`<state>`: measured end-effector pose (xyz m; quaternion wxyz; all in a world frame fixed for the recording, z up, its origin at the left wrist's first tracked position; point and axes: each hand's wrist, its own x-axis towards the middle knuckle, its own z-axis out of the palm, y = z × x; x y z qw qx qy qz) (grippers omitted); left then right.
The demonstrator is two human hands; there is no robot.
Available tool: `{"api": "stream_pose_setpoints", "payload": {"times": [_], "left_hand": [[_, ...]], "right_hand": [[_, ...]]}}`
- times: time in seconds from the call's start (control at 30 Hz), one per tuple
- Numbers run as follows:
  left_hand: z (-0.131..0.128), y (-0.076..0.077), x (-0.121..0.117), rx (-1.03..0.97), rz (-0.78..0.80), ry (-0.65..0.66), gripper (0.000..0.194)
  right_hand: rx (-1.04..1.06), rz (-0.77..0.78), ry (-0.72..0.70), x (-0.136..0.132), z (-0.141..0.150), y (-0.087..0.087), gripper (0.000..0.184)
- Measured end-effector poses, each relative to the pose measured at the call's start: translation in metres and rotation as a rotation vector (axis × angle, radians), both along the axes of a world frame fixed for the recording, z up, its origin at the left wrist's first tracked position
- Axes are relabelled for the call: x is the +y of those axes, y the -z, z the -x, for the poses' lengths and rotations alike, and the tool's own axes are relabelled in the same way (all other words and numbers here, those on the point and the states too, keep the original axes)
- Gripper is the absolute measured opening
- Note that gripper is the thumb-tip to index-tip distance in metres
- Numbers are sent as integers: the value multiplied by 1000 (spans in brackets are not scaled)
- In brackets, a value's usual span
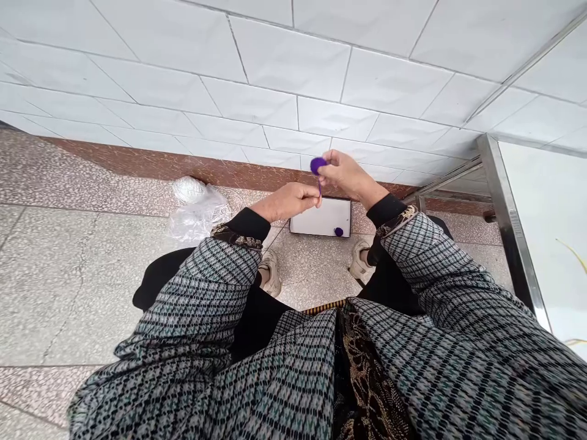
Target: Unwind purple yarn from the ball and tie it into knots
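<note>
My right hand (342, 174) is closed in a pinch on a small round purple piece (318, 165) that looks like yarn work. From it a short purple yarn strand (320, 186) runs down to my left hand (293, 201), whose fingers are pinched around its lower end. Both hands are raised above a shallow white box (316, 217) with a dark rim, which stands on the floor between my feet. Inside the box, near its right front corner, lies another small purple piece (338, 232).
A white yarn ball (189, 190) and a clear plastic bag (199, 217) lie on the floor at the left, by the wall. White tiled wall (316, 67) rises just ahead. At the right stands a white-topped table (541, 214) with a metal edge.
</note>
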<state>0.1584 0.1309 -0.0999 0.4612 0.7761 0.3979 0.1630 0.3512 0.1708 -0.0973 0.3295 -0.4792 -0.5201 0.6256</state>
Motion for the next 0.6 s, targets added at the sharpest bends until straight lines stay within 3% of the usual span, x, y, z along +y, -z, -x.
{"api": "stream_pose_setpoints", "payload": {"times": [0.1, 0.17, 0.23, 0.3, 0.37, 0.47, 0.53, 0.6], "left_hand": [[7, -6, 2, -11, -78, -81, 19], [15, -7, 6, -10, -88, -155, 18], [20, -4, 11, -5, -73, -213, 18], [21, 1, 13, -8, -45, -268, 18], [17, 4, 12, -31, -5, -273, 17], [6, 3, 6, -59, 72, -114, 19], [2, -2, 1, -63, 80, 28, 22], [5, -8, 0, -77, 32, 60, 23]], "right_hand": [[-323, 24, -300, -4, -2, 3, 29], [-319, 44, -495, -9, -3, 1, 28], [-164, 80, -542, -12, -4, -5, 28], [46, 102, -447, -12, -3, -12, 27], [242, 72, -251, -8, -3, -18, 29], [404, -29, 78, -1, -3, -20, 24], [265, -73, 158, 0, -3, -16, 22], [-56, -73, -2, -3, -3, -10, 26]]}}
